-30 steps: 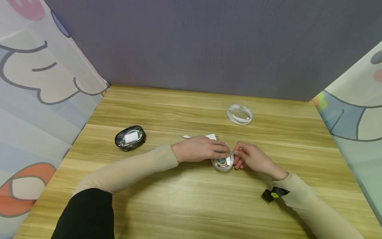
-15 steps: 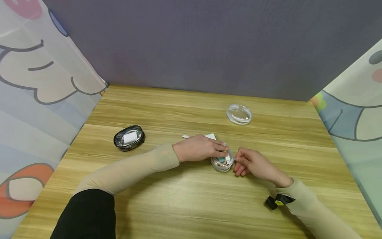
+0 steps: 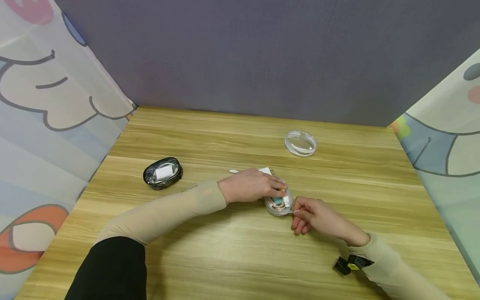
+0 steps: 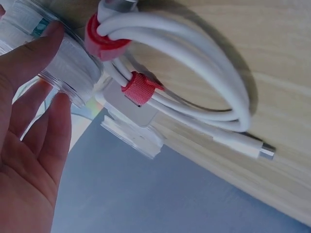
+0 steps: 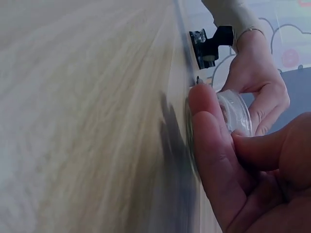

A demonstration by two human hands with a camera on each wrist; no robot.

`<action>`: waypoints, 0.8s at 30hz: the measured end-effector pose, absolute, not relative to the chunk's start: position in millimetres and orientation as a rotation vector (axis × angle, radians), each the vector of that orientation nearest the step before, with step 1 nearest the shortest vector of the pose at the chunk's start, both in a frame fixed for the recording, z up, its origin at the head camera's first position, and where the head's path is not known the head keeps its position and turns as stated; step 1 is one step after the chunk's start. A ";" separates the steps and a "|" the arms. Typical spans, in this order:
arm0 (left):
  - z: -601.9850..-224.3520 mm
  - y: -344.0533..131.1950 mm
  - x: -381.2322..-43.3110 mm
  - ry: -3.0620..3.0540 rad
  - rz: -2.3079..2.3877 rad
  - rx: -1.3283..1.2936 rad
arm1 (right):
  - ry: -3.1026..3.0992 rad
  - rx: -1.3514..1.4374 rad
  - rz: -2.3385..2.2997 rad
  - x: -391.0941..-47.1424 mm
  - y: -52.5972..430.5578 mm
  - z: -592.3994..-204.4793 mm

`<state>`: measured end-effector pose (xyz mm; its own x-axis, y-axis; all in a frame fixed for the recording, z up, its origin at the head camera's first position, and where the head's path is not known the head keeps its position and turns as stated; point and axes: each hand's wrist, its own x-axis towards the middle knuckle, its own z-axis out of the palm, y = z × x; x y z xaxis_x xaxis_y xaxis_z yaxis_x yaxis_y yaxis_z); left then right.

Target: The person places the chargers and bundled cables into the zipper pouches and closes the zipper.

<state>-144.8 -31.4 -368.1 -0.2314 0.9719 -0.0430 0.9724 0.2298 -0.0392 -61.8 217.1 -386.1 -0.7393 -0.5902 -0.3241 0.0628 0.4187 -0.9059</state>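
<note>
A round clear zip pouch [image 3: 278,211] lies near the middle of the table, with a beige cable and a white plug showing inside. My left hand [image 3: 250,185] grips it from the far side; in the left wrist view the thumb [image 4: 41,48] lies over the top and the fingers curl round the side wall. At the pouch's near right rim, my right hand [image 3: 313,214] pinches the small zipper pull [image 3: 291,212] between thumb and forefinger. In the right wrist view those fingertips hide most of the pull.
Beside the left hand lie a coiled white cable [image 4: 233,82] with red straps and a white charger [image 3: 265,171]. A black oval pouch [image 3: 163,172] with a white item inside sits at left. Another clear round pouch [image 3: 301,144] stands at the back. A grey panel [image 3: 240,58] bounds the table's rear.
My right hand has moved toward the table's near side along the pouch's right rim, the zipper pull in its pinch. The left hand keeps its place on the pouch.
</note>
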 end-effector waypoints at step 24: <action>-371.7 -33.8 -133.3 2.529 -0.560 2.219 | 2.276 -0.306 -1.404 -96.9 234.4 -393.0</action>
